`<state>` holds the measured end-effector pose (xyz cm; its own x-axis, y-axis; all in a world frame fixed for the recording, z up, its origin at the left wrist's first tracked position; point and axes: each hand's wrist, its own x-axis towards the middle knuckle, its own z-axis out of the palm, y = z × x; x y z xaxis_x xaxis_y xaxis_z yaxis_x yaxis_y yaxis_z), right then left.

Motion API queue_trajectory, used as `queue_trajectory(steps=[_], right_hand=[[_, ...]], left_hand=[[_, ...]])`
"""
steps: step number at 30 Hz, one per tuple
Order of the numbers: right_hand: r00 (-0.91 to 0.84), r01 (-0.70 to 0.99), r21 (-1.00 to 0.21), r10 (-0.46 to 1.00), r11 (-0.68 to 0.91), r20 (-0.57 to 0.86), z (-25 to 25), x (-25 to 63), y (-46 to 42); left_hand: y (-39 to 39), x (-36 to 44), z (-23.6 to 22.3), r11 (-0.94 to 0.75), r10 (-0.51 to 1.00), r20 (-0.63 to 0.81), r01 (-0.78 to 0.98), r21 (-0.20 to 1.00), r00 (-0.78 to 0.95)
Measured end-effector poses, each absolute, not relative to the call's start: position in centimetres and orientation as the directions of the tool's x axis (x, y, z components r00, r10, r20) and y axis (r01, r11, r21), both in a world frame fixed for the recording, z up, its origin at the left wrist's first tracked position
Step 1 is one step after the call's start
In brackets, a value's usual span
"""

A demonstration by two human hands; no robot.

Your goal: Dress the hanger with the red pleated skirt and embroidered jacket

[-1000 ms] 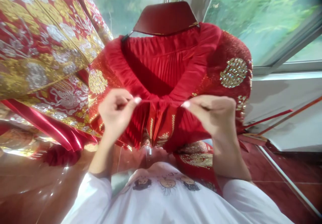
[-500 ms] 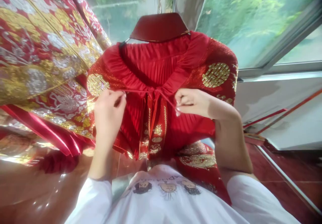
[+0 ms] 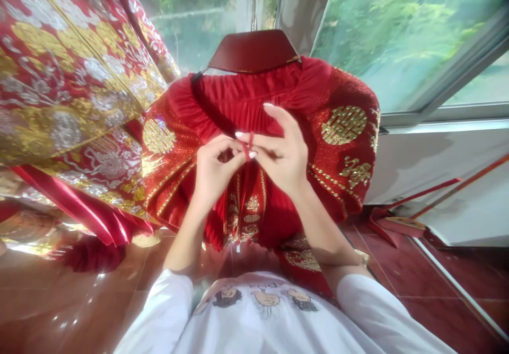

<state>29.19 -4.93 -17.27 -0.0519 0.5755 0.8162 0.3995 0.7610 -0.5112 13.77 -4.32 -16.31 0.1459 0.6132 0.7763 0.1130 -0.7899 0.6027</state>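
Observation:
A red garment (image 3: pixel 338 115) with gold round emblems hangs in front of me on a dark red hanger (image 3: pixel 254 51). At the middle of its gathered neckline, both my hands meet over a thin red tie cord (image 3: pixel 247 150). My left hand (image 3: pixel 217 168) pinches the cord between thumb and fingertips. With thumb and fingers, my right hand (image 3: pixel 284 155) grips the cord from the other side, one finger raised away. A loop of cord shows between the fingertips. Loose cord ends drop down the front, over a gold-trimmed band. The knot itself is mostly hidden by my fingers.
On the left hangs a red robe (image 3: pixel 75 73) thick with gold and silver embroidery. Windows (image 3: pixel 397 36) stand behind the hanger. At the right, a red long-handled dustpan (image 3: pixel 401 224) and another handle lean by the white wall, above a tiled floor (image 3: pixel 417 269).
My hands were apart, each pulling a cord end outward. Now they have come together at the neckline, with the cord bent into a loop between them.

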Motion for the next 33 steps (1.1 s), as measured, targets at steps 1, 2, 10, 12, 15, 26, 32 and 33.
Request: queue_trajectory(steps=[1,2,10,12,15,26,32,33], right_hand=[[-0.096,0.449,-0.443,0.534,0.776,0.84,-17.4,29.1,-4.9],[-0.14,0.482,-0.381,0.499,0.789,0.855,-17.6,29.1,-4.8],[-0.311,0.578,-0.097,0.328,0.811,0.892,-18.6,30.0,-3.3],[-0.292,0.567,-0.069,0.278,0.821,0.915,-18.7,30.4,-3.2],[-0.279,0.554,-0.069,0.263,0.83,0.923,-18.7,30.9,-3.3],[-0.186,0.501,-0.23,0.364,0.834,0.913,-18.8,29.9,-3.9],[-0.324,0.303,-0.485,0.567,0.82,0.757,-18.4,30.1,-4.3],[-0.35,0.278,-0.524,0.593,0.805,0.725,-18.4,30.2,-4.3]], left_hand=[[-4.3,13.8,-16.5,-0.791,0.612,0.775,0.13,0.598,0.155],[-4.3,13.7,-16.7,-0.795,0.605,0.779,0.166,0.583,0.164],[-5.1,13.7,-16.9,-0.748,0.572,0.75,0.585,0.312,0.331],[-5.2,14.0,-16.9,-0.754,0.575,0.741,0.575,0.318,0.345],[-4.9,14.4,-17.1,-0.771,0.555,0.759,0.553,0.317,0.339],[-4.8,14.6,-17.5,-0.79,0.502,0.815,0.536,0.298,0.288],[-5.2,14.4,-18.1,-0.781,0.534,0.793,0.529,0.33,0.293],[-5.2,14.4,-18.2,-0.773,0.528,0.794,0.556,0.305,0.299]])
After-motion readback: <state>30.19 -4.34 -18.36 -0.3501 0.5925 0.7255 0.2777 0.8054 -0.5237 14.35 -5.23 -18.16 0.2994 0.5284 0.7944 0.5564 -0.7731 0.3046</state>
